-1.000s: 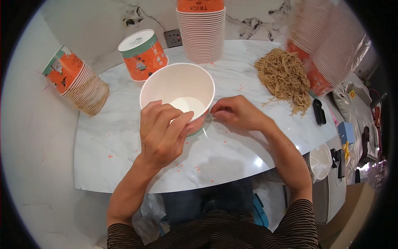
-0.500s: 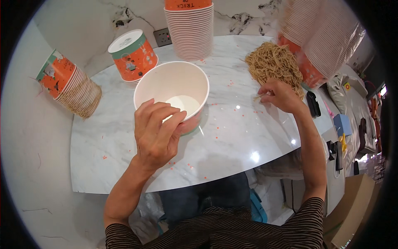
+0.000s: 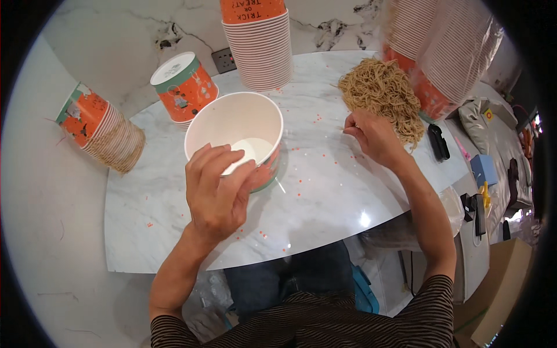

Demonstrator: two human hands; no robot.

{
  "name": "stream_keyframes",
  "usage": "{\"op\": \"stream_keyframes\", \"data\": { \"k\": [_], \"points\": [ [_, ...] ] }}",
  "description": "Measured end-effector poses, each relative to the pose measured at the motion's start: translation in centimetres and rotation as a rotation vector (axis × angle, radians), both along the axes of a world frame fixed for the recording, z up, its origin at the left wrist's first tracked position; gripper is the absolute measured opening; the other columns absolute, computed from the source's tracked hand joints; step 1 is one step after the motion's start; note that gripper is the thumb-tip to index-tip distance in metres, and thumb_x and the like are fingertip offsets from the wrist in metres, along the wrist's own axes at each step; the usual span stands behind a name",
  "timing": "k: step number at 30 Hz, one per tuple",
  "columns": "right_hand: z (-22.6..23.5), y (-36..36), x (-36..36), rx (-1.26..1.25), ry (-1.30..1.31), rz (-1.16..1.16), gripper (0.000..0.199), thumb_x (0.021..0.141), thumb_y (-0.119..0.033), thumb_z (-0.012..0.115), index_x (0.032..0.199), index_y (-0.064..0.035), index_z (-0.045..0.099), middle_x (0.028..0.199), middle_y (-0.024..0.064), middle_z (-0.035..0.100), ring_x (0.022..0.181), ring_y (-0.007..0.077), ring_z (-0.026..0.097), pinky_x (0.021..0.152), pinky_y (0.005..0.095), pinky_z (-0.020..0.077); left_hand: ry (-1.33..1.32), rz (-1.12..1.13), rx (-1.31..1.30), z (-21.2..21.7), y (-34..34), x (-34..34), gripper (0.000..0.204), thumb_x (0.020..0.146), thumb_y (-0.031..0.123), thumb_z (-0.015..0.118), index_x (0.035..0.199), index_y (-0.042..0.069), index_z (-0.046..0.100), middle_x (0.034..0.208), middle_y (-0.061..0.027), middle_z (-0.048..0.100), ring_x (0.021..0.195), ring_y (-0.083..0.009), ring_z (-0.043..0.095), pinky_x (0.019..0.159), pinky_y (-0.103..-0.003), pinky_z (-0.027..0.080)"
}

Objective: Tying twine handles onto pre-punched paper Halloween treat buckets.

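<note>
My left hand (image 3: pixel 216 194) grips the near rim of a large white-lined paper bucket (image 3: pixel 203 124), fingers over its edge and thumb at its outer wall. The bucket is tilted with its mouth toward me, and nothing shows inside. To the right, my right hand (image 3: pixel 371 136) is closed in a pinch beside a heap of tan cords (image 3: pixel 380 87). A thin bit of cord seems to be between its fingertips, mostly hidden by them.
Behind the bucket stand a tall stack of paper buckets (image 3: pixel 258 55) and a shorter upside-down stack (image 3: pixel 184 87). Another stack (image 3: pixel 104 127), with cords along its rims, is far left. Wrapped stacks (image 3: pixel 449 69) and a black tool (image 3: pixel 438 142) are right. Orange bits dot the table (image 3: pixel 325 191).
My right hand has moved slightly left and its fingertips have closed more tightly near the heap. My left hand keeps its hold on the bucket. The view has shifted a little.
</note>
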State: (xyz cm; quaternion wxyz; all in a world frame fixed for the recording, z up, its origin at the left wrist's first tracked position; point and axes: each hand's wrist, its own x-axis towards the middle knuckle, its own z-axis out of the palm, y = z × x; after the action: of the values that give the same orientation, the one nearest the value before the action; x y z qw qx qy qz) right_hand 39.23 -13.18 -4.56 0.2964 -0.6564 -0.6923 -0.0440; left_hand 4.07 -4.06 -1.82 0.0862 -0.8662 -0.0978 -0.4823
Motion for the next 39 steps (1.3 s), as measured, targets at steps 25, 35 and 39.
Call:
{"op": "stream_keyframes", "data": {
  "k": [25, 35, 39],
  "points": [
    [-0.9, -3.6, -1.5, -0.024, 0.615, 0.14, 0.017, 0.095, 0.001, 0.072, 0.111, 0.0001, 0.066, 0.092, 0.0062, 0.074, 0.079, 0.0099, 0.07, 0.068, 0.0253, 0.0569, 0.329, -0.082, -0.497, -3.0, -1.8, 14.8, 0.019, 0.089, 0.019, 0.077, 0.103, 0.005, 0.079, 0.092, -0.0105, 0.077, 0.081, -0.0273, 0.074, 0.07, -0.04, 0.056],
    [-0.2, -2.0, 3.0, -0.006, 0.417, -0.02, 0.037, 0.094, 0.006, 0.061, 0.13, -0.0031, 0.064, 0.121, 0.0147, 0.069, 0.094, 0.029, 0.071, 0.08, 0.0382, 0.0564, 0.242, -0.117, -1.429, -2.7, -1.5, 14.0, 0.02, 0.098, 0.019, 0.07, 0.097, 0.0, 0.076, 0.08, -0.0036, 0.073, 0.065, -0.0061, 0.064, 0.052, -0.024, 0.049],
    [-2.4, 0.3, 5.9, -0.022, 0.099, -0.164, 0.043, 0.088, 0.004, 0.067, 0.13, -0.0041, 0.066, 0.128, 0.0142, 0.068, 0.117, 0.0378, 0.064, 0.098, 0.0436, 0.052, 0.308, -0.169, -1.471, -2.7, -1.6, 13.3, 0.02, 0.098, 0.02, 0.072, 0.096, 0.0, 0.075, 0.081, -0.0033, 0.074, 0.064, -0.0062, 0.063, 0.053, -0.024, 0.049]
  ]
}}
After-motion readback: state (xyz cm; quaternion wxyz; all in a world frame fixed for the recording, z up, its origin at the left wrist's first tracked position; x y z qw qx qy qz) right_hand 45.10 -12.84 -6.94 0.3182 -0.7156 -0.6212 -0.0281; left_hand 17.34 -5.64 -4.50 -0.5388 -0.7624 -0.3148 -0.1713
